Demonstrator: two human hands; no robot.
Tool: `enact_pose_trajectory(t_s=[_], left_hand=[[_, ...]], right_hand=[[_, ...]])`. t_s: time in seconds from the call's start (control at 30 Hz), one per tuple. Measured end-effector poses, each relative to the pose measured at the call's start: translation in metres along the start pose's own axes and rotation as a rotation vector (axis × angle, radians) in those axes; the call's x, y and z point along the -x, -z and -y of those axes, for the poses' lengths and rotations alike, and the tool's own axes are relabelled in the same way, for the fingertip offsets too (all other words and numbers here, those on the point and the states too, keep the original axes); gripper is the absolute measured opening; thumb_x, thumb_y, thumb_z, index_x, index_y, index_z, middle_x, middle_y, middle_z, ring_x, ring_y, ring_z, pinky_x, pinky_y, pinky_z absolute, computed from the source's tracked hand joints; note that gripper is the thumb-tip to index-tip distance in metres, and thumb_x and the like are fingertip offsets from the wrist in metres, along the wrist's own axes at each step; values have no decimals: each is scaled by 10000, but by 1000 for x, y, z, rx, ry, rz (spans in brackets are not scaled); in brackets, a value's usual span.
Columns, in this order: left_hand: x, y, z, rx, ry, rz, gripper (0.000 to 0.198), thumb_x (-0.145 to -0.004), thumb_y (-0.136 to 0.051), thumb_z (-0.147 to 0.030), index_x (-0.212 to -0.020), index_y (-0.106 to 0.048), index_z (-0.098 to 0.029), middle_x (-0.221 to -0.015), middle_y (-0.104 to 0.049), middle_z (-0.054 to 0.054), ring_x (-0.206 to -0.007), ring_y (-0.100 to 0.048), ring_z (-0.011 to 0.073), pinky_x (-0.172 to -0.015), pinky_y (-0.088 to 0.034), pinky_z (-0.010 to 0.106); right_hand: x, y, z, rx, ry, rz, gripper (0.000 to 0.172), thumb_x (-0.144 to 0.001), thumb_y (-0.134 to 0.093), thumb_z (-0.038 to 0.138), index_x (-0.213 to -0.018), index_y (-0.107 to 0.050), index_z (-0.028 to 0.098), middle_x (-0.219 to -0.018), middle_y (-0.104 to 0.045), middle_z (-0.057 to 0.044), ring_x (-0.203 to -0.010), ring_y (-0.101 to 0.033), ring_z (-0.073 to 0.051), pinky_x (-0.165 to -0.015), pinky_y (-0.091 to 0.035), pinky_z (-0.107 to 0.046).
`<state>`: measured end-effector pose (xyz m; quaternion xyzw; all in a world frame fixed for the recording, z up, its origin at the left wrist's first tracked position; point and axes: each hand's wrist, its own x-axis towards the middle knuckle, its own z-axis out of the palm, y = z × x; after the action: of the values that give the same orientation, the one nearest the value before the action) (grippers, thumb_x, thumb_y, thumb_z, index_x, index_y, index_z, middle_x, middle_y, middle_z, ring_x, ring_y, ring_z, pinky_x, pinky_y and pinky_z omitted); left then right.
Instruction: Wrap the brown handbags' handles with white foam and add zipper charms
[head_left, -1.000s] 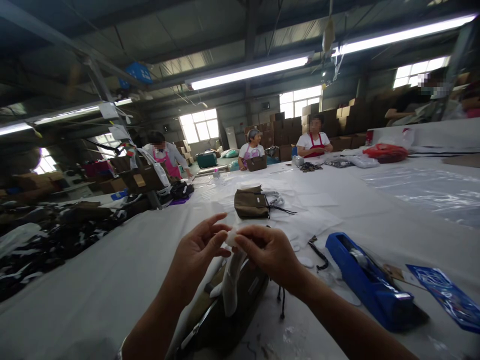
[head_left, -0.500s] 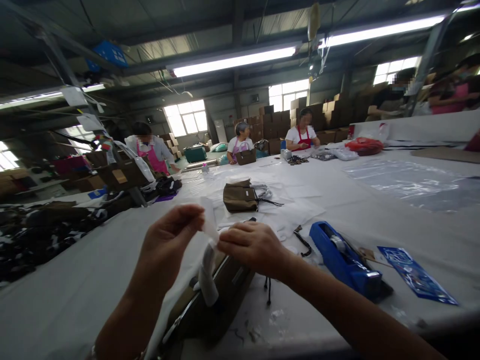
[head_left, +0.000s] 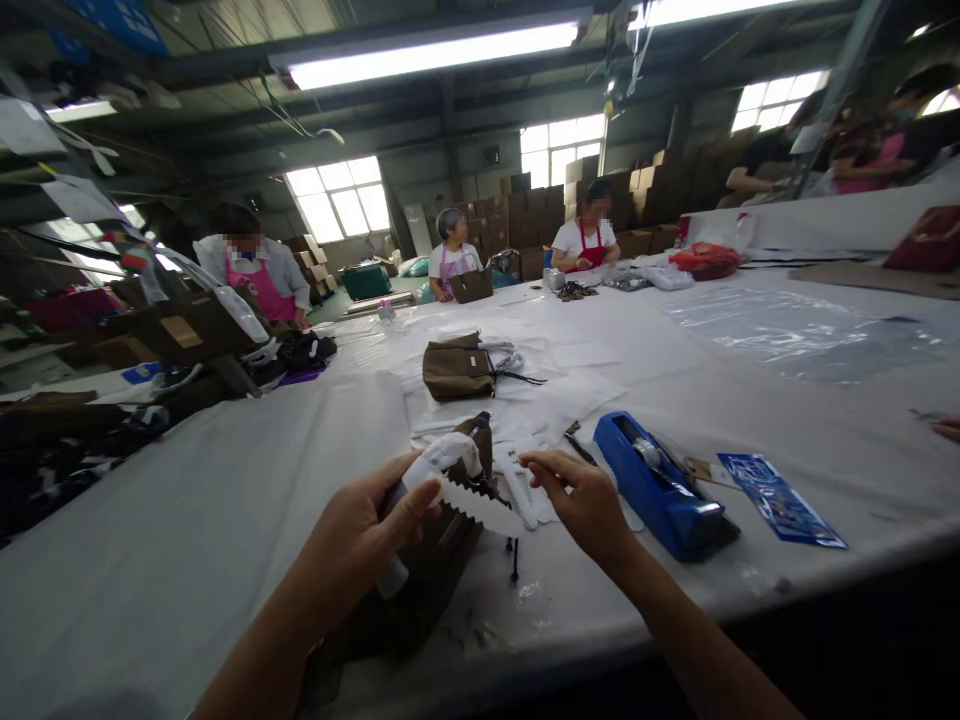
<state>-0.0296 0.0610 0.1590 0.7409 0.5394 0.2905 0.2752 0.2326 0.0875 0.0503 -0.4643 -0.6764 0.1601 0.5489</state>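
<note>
My left hand (head_left: 358, 535) is closed round a white wrapped strap of a dark brown bag (head_left: 431, 560) that lies on the white table (head_left: 187, 530) in front of me. A white zigzag-edged strip (head_left: 480, 505) sticks out to the right from the thumb. My right hand (head_left: 581, 500) is just right of the strip's end, fingers bent and slightly apart, with nothing visibly in them. Several white pieces (head_left: 525, 480) lie on the table between the hands.
A blue tape dispenser (head_left: 656, 485) and a blue printed packet (head_left: 776, 500) lie right of my right hand. Another brown bag (head_left: 454, 368) sits farther back. Three people work at the far end, more at right. Clear plastic sheets (head_left: 795, 335) and dark goods (head_left: 67, 440) flank the table.
My hands have come apart: the right let go of the white wrap and moved right. The left turned and now grips the wrapped strap. The camera tilted down and left.
</note>
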Motion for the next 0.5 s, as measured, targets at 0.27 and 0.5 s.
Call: enact_pose_trajectory(t_s=[0.27, 0.5], left_hand=[[-23, 10, 3, -625, -422, -509, 344, -941, -567, -451, -1185, -718, -264, -993, -771, 39, -795, -723, 241, -641, -461, 272], [-34, -13, 46, -661, -474, -678, 397, -964, -607, -283, -1355, -617, -345, -1115, -743, 42, -987, -699, 251, -783, -452, 280]], right_hand=[[36, 9, -33, 72, -107, 94, 180, -955, -600, 233, -1039, -759, 222, -1017, -777, -72, -940, -734, -241, -854, -574, -359], [61, 3, -42, 86, -136, 185, 181, -954, -588, 202, -992, -760, 238, -934, -776, -40, -845, -741, -195, -771, -583, -277]])
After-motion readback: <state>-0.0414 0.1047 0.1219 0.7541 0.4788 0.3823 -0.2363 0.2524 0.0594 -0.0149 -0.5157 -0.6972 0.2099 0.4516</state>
